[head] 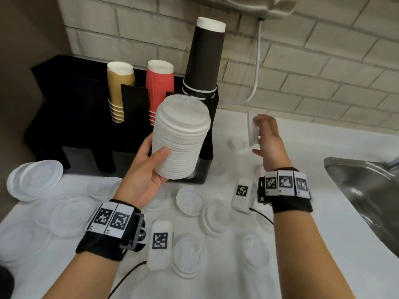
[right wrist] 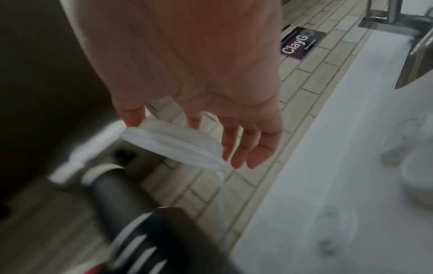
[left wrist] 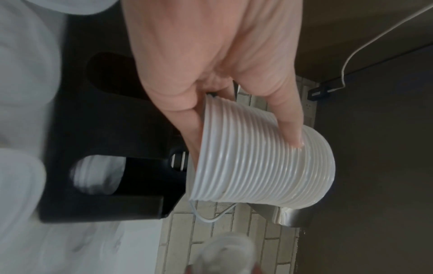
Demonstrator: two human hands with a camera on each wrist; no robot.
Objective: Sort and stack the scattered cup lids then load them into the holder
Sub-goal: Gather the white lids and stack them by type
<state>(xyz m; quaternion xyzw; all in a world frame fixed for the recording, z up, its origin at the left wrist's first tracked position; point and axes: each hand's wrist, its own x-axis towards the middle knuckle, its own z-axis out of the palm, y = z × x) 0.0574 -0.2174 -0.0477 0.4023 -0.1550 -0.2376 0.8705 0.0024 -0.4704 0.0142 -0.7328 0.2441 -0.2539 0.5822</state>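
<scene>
Gripping tall stack of white plastic cup lids (head: 181,139), your left hand (head: 149,175) carries it tilted before black holder (head: 90,126); lids may slide off. Right hand (head: 269,143) pinches few lids (head: 253,134) above counter's back edge.

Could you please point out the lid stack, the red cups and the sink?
lid stack (head: 180,145), head view, ribbed side.
red cups (head: 159,85), head view, ribbed side.
sink (head: 367,192), head view, basin wall.

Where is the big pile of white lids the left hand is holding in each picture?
Head: the lid stack is centre frame, gripped by the left hand, before the black holder.
Left wrist: centre-right, below the palm.
Right wrist: not in it.
Shared landmark: the black holder, at left in the left wrist view.
</scene>
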